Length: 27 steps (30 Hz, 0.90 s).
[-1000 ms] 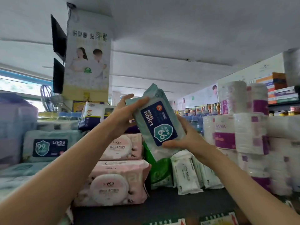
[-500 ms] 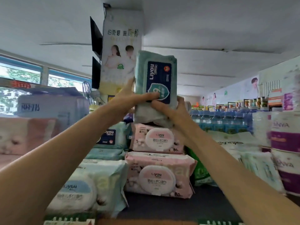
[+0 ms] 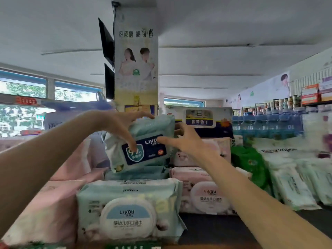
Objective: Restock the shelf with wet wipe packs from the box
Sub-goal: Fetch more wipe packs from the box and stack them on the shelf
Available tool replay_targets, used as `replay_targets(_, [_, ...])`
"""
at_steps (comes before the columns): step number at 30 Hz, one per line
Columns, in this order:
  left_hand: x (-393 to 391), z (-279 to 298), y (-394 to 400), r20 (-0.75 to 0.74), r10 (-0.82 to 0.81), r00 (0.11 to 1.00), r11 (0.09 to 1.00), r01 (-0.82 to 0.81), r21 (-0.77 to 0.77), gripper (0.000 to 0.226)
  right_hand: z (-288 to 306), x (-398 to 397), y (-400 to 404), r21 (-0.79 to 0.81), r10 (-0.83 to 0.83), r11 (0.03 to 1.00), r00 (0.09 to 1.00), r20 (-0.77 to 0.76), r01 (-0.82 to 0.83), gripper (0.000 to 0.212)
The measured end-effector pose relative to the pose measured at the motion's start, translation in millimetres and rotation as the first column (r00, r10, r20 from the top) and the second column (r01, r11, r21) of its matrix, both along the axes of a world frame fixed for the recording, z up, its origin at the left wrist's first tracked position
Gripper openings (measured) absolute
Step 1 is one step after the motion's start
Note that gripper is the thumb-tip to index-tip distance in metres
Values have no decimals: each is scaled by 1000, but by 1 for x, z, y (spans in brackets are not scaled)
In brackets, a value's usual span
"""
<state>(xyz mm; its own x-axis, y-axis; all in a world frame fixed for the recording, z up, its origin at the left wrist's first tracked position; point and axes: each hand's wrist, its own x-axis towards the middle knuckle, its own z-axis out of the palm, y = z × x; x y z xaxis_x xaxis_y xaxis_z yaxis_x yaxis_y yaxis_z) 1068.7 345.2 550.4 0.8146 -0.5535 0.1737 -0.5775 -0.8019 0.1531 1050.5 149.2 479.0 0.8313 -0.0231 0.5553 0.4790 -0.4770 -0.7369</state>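
From my remote station I note the teal wet wipe pack (image 3: 142, 144) with the dark blue label lying tilted on top of the teal stack (image 3: 136, 174) in the middle of the shelf (image 3: 212, 229), its label facing the camera. The left hand (image 3: 122, 126) grips the pack from above: fingers curl over its top edge and the thumb presses down on the label. The right hand (image 3: 186, 141) is at the pack's right end, thumb touching the label's upper right corner, the other fingers curved round the far edge; how firmly it pinches I cannot tell. Beneath the stack sits a large teal pack (image 3: 129, 211) with a round white lid. To its right stand two pink packs (image 3: 206, 191), one above the other. A navy and white pack (image 3: 203, 121) lies behind the right hand. Green packs (image 3: 249, 164) and white packs (image 3: 294, 180) lean further right. Blue water bottles (image 3: 265, 123) line the background. A poster pillar (image 3: 136, 58) rises behind the stack.
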Motion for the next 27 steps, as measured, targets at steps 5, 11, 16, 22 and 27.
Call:
replay_targets(5, [43,-15,0,-124,114,986,977,-89,194,90,-25,20,23,-341,-146,934,985,-91,107,67])
replay_targets(11, [24,-13,-3,23,-8,1000,997,6,77,57,-16,3,15,-388,-208,908,975,-81,161,45])
replay_targets(16, [-21,-29,-56,259,-327,909,922,367,-123,32,-17,-50,-23,-217,-282,943,951,-128,250,24])
replay_targets(22, [-102,-86,-202,90,-661,745,743,667,-64,30,-46,-186,-120,-177,-550,834,810,-203,522,7])
replay_targets(27, [-221,-174,-320,-155,-864,478,494,865,-84,28,-123,-375,-190,-102,-761,553,451,-466,827,14])
